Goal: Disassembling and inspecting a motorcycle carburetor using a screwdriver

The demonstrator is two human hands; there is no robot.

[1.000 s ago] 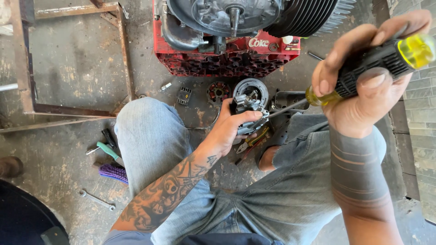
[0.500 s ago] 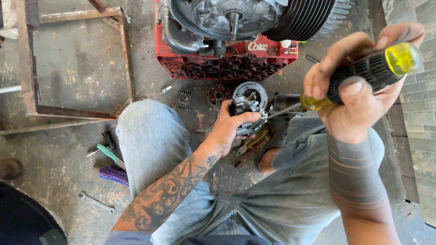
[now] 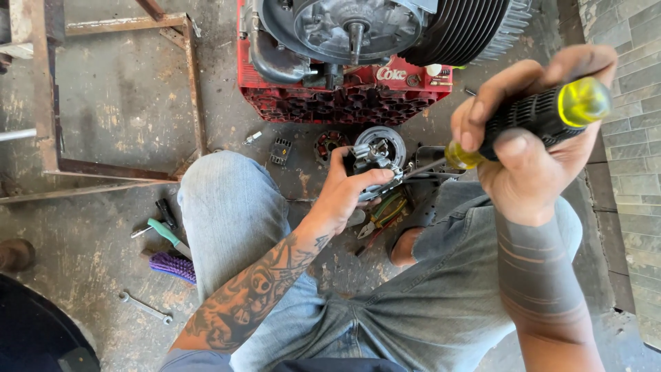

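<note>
- One small metal carburetor [image 3: 372,164], grey and knobbly, is clasped just below the red crate [image 3: 275,83].
- A screwdriver [image 3: 523,120], with ribbed black handle, clear yellow ends and thin steel shaft, is angled down at the carburetor.
- The left hand [image 3: 344,193] is curled round the carburetor; the right hand [image 3: 530,151] is closed on the handle.

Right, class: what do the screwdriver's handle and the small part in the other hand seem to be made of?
Screwdriver handle: likely plastic, black ribbed grip with translucent yellow ends that glow in the light. Small part in the left hand: apparently bare cast metal, dull grey with bright edges.
</note>
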